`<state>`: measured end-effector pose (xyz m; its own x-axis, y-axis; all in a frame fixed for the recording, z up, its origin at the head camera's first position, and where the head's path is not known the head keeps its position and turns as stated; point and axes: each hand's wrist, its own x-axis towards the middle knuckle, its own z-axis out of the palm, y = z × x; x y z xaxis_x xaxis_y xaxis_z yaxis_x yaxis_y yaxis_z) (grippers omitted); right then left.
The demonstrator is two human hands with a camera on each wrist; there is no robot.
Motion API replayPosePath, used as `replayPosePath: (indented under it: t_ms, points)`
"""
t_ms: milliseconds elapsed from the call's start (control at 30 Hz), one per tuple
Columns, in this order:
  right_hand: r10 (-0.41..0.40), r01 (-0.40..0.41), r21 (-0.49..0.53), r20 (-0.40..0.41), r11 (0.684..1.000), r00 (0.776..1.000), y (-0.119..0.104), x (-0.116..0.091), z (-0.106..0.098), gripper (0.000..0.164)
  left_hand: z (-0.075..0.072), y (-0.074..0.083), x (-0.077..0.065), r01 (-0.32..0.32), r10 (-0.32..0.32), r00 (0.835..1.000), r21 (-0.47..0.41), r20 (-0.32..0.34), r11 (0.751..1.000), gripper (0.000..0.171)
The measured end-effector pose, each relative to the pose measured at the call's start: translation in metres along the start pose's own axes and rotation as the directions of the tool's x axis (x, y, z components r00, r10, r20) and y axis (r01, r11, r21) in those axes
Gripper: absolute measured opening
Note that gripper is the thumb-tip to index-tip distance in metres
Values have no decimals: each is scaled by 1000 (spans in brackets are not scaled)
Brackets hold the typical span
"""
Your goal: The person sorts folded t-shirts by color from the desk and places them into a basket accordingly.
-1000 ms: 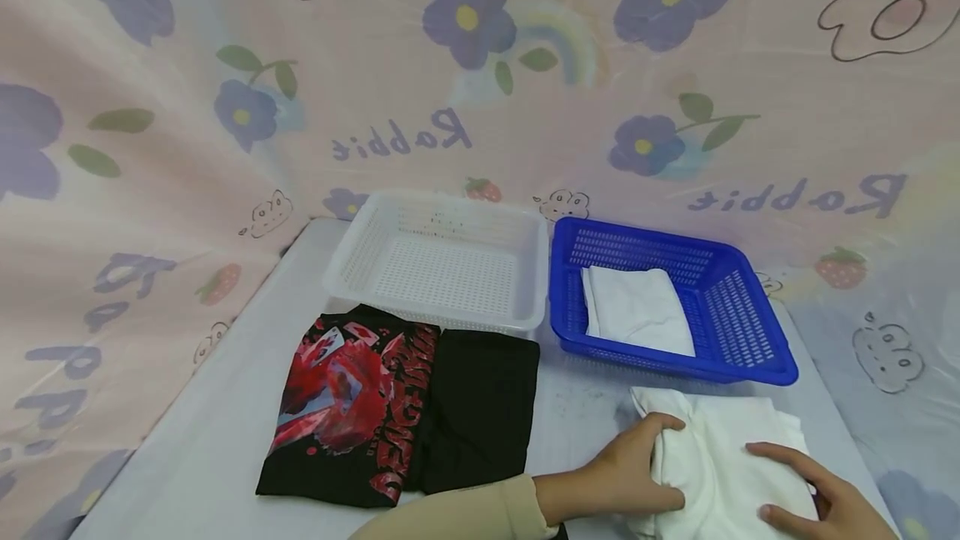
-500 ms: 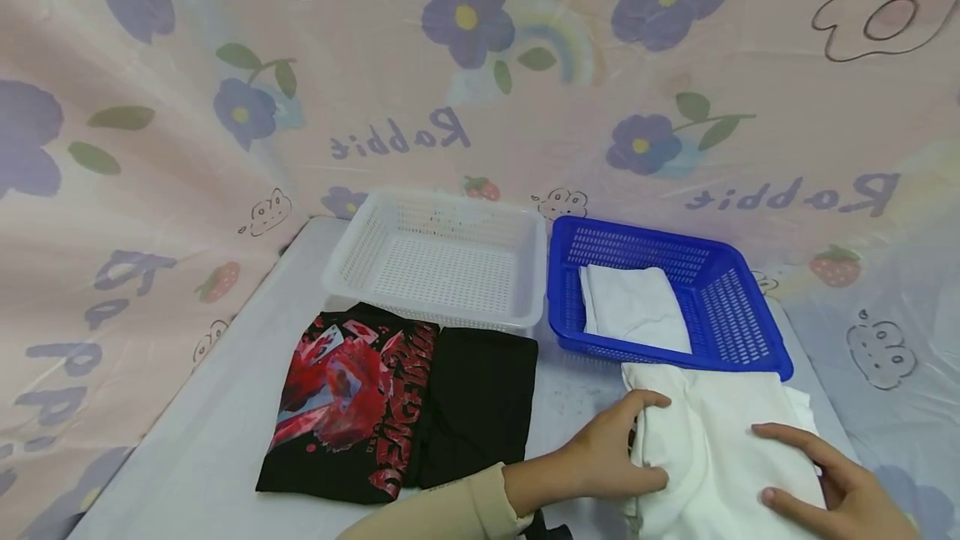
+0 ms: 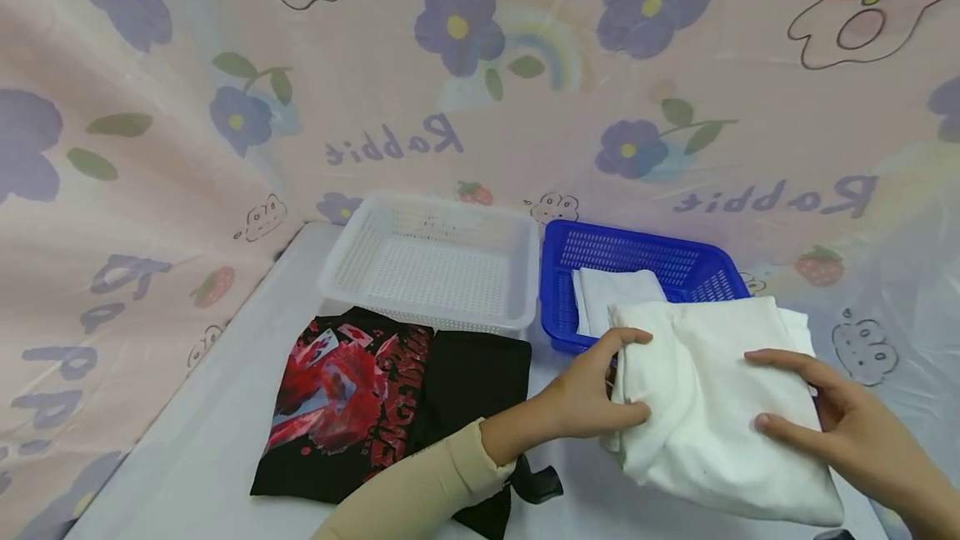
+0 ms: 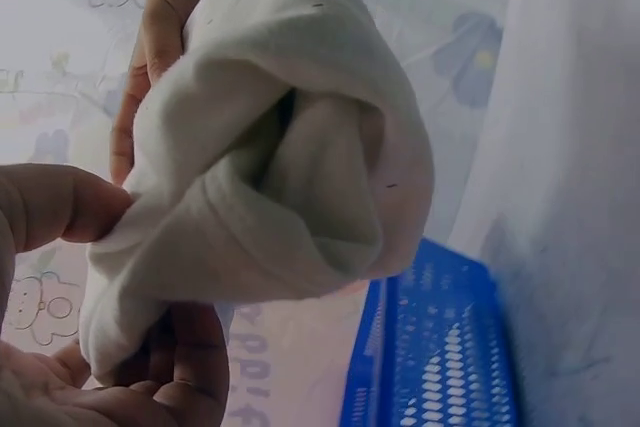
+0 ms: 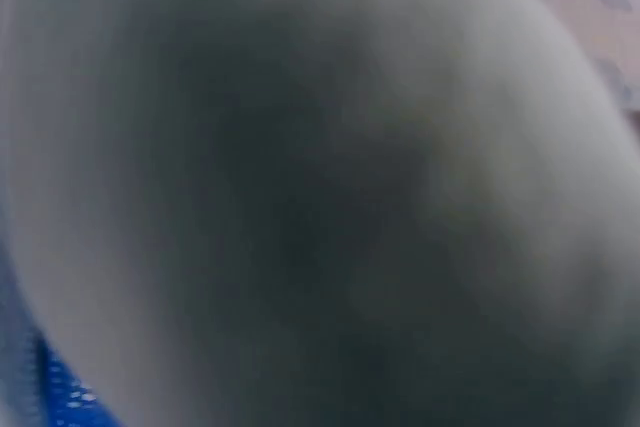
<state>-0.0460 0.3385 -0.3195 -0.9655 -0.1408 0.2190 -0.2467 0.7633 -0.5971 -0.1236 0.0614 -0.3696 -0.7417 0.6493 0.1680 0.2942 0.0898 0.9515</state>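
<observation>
A folded white garment is held up in front of the blue basket, overlapping its near right part in the head view. My left hand grips its left edge, thumb on top and the other fingers underneath. On its right side my right hand grips the cloth, the far fingers partly hidden beneath. The left wrist view shows the garment's open, rolled end and the left thumb pinching it. Blurred pale cloth fills the right wrist view. Another folded white cloth lies in the blue basket.
A white basket stands at the back, left of the blue one. In front of it lie a black garment with a red print and a plain black folded one. A printed curtain hangs behind the table.
Both hands have lifted the folded white garment and carried it forward, so it now hides part of the blue basket. The head view has shifted slightly. The black garments still lie on the table.
</observation>
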Motion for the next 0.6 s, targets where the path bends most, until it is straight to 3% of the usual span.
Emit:
replayPosePath:
  t_ms: [200,400,600]
  points:
    - [-50,46,79,45,996,998,-14,33,-14,67,-26,16,17,-48,50,998,33,-46,998,72]
    - [-36,34,96,18,995,999,-23,68,-24,65,-51,25,41,-103,109,991,65,-81,993,71]
    - [-6,8,58,-37,998,999,-23,101,-30,61,-69,28,64,-113,118,987,53,-109,992,70]
